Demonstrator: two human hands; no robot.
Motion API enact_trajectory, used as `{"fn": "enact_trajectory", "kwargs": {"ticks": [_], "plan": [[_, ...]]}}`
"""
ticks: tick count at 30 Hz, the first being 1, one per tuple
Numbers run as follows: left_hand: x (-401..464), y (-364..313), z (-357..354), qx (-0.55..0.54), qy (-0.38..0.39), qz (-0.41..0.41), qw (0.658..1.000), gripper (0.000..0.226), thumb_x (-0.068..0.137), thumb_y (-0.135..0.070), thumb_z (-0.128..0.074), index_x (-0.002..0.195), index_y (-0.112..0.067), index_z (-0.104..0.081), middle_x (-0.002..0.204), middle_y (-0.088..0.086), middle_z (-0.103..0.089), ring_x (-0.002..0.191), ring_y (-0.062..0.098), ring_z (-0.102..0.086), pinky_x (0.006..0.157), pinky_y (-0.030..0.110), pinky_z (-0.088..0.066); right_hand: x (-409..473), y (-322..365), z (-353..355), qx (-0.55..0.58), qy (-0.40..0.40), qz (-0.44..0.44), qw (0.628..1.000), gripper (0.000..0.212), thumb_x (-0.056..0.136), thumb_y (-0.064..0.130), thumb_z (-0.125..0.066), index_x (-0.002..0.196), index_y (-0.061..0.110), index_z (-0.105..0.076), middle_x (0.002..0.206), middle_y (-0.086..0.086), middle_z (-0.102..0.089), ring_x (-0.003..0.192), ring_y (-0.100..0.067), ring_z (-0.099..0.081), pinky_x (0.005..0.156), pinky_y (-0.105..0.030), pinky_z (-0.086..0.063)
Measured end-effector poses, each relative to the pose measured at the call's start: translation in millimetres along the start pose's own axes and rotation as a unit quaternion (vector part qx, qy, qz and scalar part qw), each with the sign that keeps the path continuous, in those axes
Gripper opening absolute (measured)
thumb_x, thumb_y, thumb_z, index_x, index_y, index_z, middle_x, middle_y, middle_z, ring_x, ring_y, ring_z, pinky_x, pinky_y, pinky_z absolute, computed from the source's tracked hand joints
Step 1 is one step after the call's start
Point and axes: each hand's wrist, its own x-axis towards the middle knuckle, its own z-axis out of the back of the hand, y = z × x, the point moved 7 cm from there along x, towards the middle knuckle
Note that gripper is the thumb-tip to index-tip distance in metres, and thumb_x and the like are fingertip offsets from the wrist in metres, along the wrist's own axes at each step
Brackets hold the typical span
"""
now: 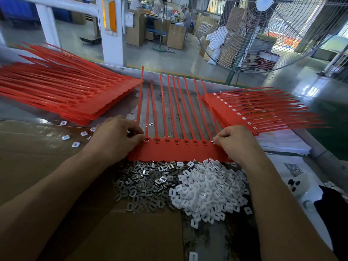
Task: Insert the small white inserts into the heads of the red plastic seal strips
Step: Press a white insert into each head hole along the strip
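A joined row of red seal strips [177, 151] lies flat in front of me, tails pointing away. Its heads [176, 141] show small metal pieces in their sockets. My left hand [116, 136] has curled fingers pinching at the leftmost head. At the right end of the row, my right hand [237, 141] pinches a small white insert [212, 142] at its fingertips. A heap of white inserts [209, 189] lies just below the row, beside a heap of metal clips [145, 183].
A stack of red strips [62, 91] lies at the left. Another stack with white inserts fitted [254, 112] lies at the right. Loose inserts [75, 137] are scattered on the cardboard [37, 151]. A large fan [263, 31] stands behind the bench.
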Motion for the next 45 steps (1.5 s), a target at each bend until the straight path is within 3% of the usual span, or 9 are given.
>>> {"fn": "enact_trajectory", "kwargs": {"ticks": [12, 20, 22, 26, 34, 36, 39, 43, 45], "plan": [[0, 1, -1, -0.001, 0.002, 0.003, 1.0, 0.001, 0.086, -0.044, -0.072, 0.087, -0.044, -0.071, 0.095, -0.01, -0.058, 0.096, 0.018, -0.058, 0.094, 0.047, -0.048, 4, -5, -1, 0.023, -0.026, -0.035, 0.999, 0.022, 0.087, 0.021, -0.081, 0.068, 0.026, -0.071, 0.074, 0.006, -0.068, 0.067, -0.009, -0.058, 0.057, -0.026, -0.041], [0, 1, 0, -0.004, -0.005, -0.006, 1.0, 0.001, 0.085, -0.044, -0.073, 0.086, -0.044, -0.072, 0.094, -0.009, -0.059, 0.092, 0.019, -0.059, 0.092, 0.048, -0.049, 5, -9, 0, 0.054, -0.02, -0.04, 0.998, 0.012, 0.087, 0.024, -0.081, 0.077, 0.024, -0.074, 0.079, 0.005, -0.071, 0.076, -0.013, -0.064, 0.074, -0.037, -0.057], [0, 1, 0, -0.005, -0.004, -0.006, 1.0, 0.002, 0.085, -0.044, -0.073, 0.085, -0.045, -0.071, 0.094, -0.009, -0.06, 0.093, 0.019, -0.059, 0.093, 0.048, -0.049, 5, -8, 0, 0.055, -0.027, -0.031, 0.998, 0.013, 0.088, 0.025, -0.08, 0.077, 0.024, -0.073, 0.077, 0.005, -0.07, 0.073, -0.012, -0.063, 0.07, -0.035, -0.056], [1, 1, 0, -0.005, 0.0, -0.006, 1.0, 0.005, 0.085, -0.044, -0.073, 0.083, -0.046, -0.069, 0.095, -0.008, -0.059, 0.094, 0.019, -0.059, 0.093, 0.048, -0.049, 2, -6, 5, 0.053, -0.048, -0.012, 0.997, 0.014, 0.09, 0.027, -0.078, 0.078, 0.025, -0.071, 0.08, 0.008, -0.069, 0.072, -0.004, -0.059, 0.058, -0.023, -0.038], [1, 1, 0, -0.001, -0.004, -0.007, 1.0, 0.002, 0.086, -0.044, -0.072, 0.087, -0.043, -0.073, 0.095, -0.008, -0.059, 0.093, 0.018, -0.059, 0.092, 0.046, -0.049, 1, 0, 13, 0.057, -0.076, 0.02, 0.995, 0.008, 0.091, 0.024, -0.076, 0.084, 0.021, -0.075, 0.08, 0.004, -0.072, 0.077, -0.014, -0.065, 0.061, -0.024, -0.04], [1, 1, 0, -0.001, -0.005, -0.008, 1.0, 0.003, 0.086, -0.044, -0.072, 0.088, -0.042, -0.073, 0.095, -0.008, -0.059, 0.093, 0.018, -0.059, 0.092, 0.046, -0.049, -1, 6, 13, 0.065, -0.077, 0.042, 0.994, 0.007, 0.091, 0.025, -0.076, 0.084, 0.023, -0.075, 0.077, 0.009, -0.071, 0.075, -0.009, -0.065, 0.061, -0.024, -0.04], [1, 0, 0, -0.001, -0.005, -0.006, 1.0, 0.004, 0.086, -0.043, -0.073, 0.089, -0.041, -0.074, 0.094, -0.008, -0.059, 0.092, 0.018, -0.059, 0.092, 0.045, -0.049, -12, 30, 3, 0.068, -0.002, 0.119, 0.991, 0.007, 0.088, 0.028, -0.079, 0.082, 0.027, -0.077, 0.077, 0.016, -0.073, 0.076, 0.004, -0.065, 0.066, -0.02, -0.042], [1, 0, 0, 0.0, -0.005, -0.005, 1.0, 0.005, 0.086, -0.042, -0.073, 0.09, -0.04, -0.074, 0.095, -0.007, -0.06, 0.094, 0.019, -0.059, 0.094, 0.046, -0.048, -38, 64, -29, 0.036, 0.181, 0.224, 0.957, 0.005, 0.087, 0.03, -0.082, 0.086, 0.031, -0.078, 0.083, 0.017, -0.074, 0.078, 0.0, -0.068, 0.074, -0.022, -0.048], [1, 0, 0, 0.001, -0.002, -0.005, 1.0, 0.006, 0.086, -0.043, -0.072, 0.09, -0.039, -0.074, 0.096, -0.006, -0.06, 0.096, 0.02, -0.059, 0.095, 0.047, -0.048, -48, 72, -40, 0.026, 0.232, 0.247, 0.941, 0.005, 0.087, 0.031, -0.083, 0.089, 0.031, -0.078, 0.083, 0.016, -0.073, 0.077, 0.0, -0.067, 0.072, -0.022, -0.049]]}}
